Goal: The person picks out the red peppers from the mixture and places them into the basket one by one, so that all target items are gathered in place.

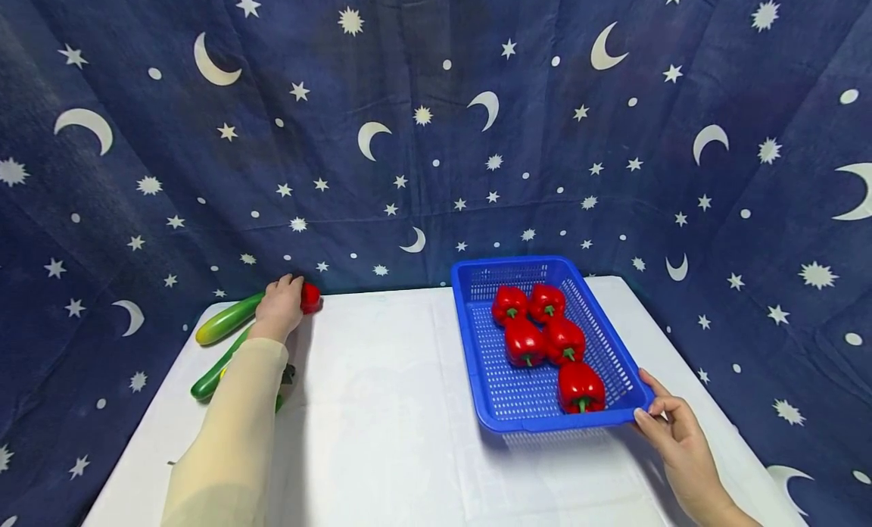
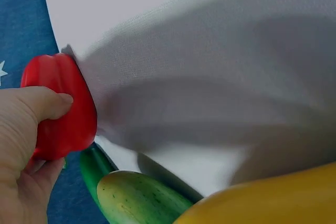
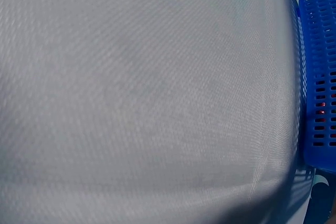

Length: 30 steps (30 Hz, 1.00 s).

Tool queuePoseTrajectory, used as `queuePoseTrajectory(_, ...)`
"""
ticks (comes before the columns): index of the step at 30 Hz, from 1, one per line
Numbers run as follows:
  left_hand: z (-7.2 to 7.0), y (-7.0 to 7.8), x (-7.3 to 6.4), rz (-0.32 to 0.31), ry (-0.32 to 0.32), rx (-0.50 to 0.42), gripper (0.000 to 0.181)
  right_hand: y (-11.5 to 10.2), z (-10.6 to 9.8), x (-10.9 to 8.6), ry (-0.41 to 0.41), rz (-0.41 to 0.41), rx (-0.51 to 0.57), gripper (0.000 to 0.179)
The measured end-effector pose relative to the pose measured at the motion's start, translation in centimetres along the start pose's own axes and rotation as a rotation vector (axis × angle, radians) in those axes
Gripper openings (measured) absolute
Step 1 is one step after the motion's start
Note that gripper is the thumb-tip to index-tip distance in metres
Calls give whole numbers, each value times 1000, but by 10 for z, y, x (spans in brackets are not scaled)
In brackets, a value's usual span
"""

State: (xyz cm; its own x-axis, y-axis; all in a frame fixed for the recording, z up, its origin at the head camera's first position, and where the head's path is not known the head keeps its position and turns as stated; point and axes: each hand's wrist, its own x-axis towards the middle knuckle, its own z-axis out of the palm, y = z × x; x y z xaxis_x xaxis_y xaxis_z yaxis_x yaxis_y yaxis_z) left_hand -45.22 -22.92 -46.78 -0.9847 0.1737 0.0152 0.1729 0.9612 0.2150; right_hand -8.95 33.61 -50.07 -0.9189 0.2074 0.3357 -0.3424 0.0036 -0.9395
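At the back left of the table, my left hand [image 1: 280,307] grips a red bell pepper [image 1: 310,298]. In the left wrist view the thumb lies across the side of that bell pepper [image 2: 73,121], with fingers below it. My right hand [image 1: 681,444] pinches the rim of a blue plastic basket [image 1: 480,383] at its near right corner, thumb and fingers on either side. Several red bell peppers [image 1: 524,341] lie inside the basket. Only the basket's slotted wall [image 3: 320,77] shows at the edge of the right wrist view; the right hand is out of it.
Green cucumber-like vegetables [image 1: 228,320] lie beside the left forearm, which partly hides others. A long yellow vegetable [image 2: 283,198] shows low in the left wrist view. White cloth covers the table [image 1: 381,406]; a blue star-and-moon curtain [image 1: 409,133] hangs behind.
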Motion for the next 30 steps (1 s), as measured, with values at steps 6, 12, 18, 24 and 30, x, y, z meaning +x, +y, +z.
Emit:
queuePoseTrajectory(6, -6, 1, -5, 22, -6, 45, 65, -1, 1, 2, -10, -19, 6, 11)
queuePoseTrajectory(12, -10, 4, -7, 53, -11, 58, 67, 0, 1, 3, -4, -25, 7, 12)
queuePoseTrajectory(18, -10, 8, -11, 76, -31, 71, 68, 1, 1, 3, -18, -41, 25, 14)
queuePoseTrajectory(24, -10, 17, -18, 76, -45, 100, 67, 0, 1, 1, -10, -42, 23, 12)
queuePoseTrajectory(30, -11, 25, -24, 99, -50, 142, 65, 0, 1, 0, -7, -44, 29, 12)
